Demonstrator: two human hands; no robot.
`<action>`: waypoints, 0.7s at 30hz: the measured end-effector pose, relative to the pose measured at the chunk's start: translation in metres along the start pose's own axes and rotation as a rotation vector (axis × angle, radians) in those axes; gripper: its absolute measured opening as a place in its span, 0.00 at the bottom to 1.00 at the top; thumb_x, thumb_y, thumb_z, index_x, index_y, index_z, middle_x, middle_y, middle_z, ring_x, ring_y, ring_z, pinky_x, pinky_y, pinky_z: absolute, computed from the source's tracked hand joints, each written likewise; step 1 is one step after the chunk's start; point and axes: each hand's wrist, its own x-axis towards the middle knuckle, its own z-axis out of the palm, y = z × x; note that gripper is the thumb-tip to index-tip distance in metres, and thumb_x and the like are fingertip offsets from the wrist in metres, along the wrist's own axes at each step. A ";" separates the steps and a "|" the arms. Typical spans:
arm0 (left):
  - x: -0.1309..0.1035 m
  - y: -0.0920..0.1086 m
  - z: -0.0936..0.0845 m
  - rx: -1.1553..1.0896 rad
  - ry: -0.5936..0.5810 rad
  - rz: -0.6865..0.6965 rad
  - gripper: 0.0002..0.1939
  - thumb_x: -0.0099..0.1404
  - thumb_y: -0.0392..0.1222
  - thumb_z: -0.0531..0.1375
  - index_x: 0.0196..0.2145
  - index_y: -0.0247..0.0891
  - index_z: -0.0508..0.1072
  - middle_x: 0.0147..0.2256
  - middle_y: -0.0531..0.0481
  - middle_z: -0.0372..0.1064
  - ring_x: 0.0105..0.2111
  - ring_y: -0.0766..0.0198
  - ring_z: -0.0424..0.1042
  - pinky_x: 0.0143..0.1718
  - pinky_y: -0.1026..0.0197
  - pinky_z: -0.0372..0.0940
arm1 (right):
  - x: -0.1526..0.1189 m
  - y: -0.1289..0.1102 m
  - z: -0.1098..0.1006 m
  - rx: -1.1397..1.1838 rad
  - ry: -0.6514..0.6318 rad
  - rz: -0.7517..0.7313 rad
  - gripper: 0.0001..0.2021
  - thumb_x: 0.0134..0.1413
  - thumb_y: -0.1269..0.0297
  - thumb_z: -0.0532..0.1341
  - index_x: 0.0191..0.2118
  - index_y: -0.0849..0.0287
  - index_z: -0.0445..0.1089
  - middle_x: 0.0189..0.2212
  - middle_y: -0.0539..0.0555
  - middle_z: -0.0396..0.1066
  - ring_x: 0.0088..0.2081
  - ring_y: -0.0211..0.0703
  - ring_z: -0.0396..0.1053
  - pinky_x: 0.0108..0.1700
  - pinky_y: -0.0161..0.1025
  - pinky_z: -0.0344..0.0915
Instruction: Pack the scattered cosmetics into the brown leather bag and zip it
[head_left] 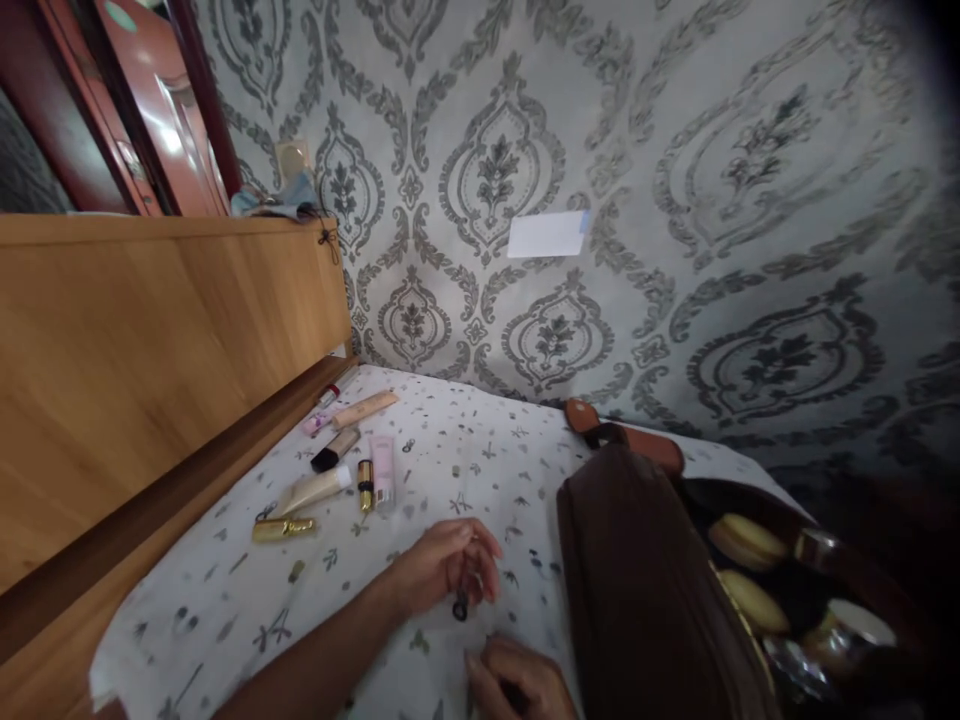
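Note:
My left hand (pixel 450 565) is over the patterned white sheet (pixel 457 440), its fingers curled round a small dark item (pixel 460 604) with a ring-like end, too small to name. Close below it, at the bottom edge, my right hand (pixel 521 680) has its fingers bent; whether something lies within them is hidden. The hands are apart. Just to the right stands a dark brown bag (pixel 637 590). Left of my hands lie a pink tube (pixel 382 465), a black and gold lipstick (pixel 365 484), a gold tube (pixel 283 529) and a beige tube (pixel 315 490).
A dark open case at the right holds round sponges (pixel 748 541) and jars (pixel 851 630). Behind the bag lies a brown strap-like item (pixel 649 448). A wooden board (pixel 172 350) borders the left side. The patterned wall (pixel 480 130) rises behind, with a white card (pixel 547 234).

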 end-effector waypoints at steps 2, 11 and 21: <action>-0.001 -0.001 0.001 0.113 -0.028 -0.020 0.30 0.57 0.66 0.63 0.35 0.32 0.73 0.24 0.45 0.72 0.21 0.65 0.71 0.19 0.68 0.61 | 0.002 -0.014 -0.003 0.007 0.046 0.005 0.27 0.64 0.45 0.49 0.19 0.57 0.49 0.18 0.49 0.54 0.23 0.37 0.54 0.27 0.35 0.53; -0.006 0.012 0.005 0.387 0.146 0.079 0.30 0.55 0.68 0.62 0.35 0.35 0.70 0.26 0.48 0.71 0.24 0.66 0.70 0.23 0.67 0.59 | 0.003 -0.034 -0.005 0.076 0.101 -0.012 0.27 0.60 0.45 0.53 0.17 0.57 0.52 0.16 0.47 0.51 0.22 0.35 0.51 0.25 0.33 0.49; -0.022 0.065 -0.019 1.097 0.664 0.237 0.15 0.65 0.54 0.56 0.35 0.40 0.70 0.31 0.47 0.72 0.35 0.57 0.72 0.36 0.60 0.64 | 0.007 -0.027 -0.003 0.061 0.109 -0.035 0.27 0.59 0.46 0.53 0.16 0.58 0.53 0.15 0.46 0.50 0.21 0.34 0.51 0.27 0.33 0.50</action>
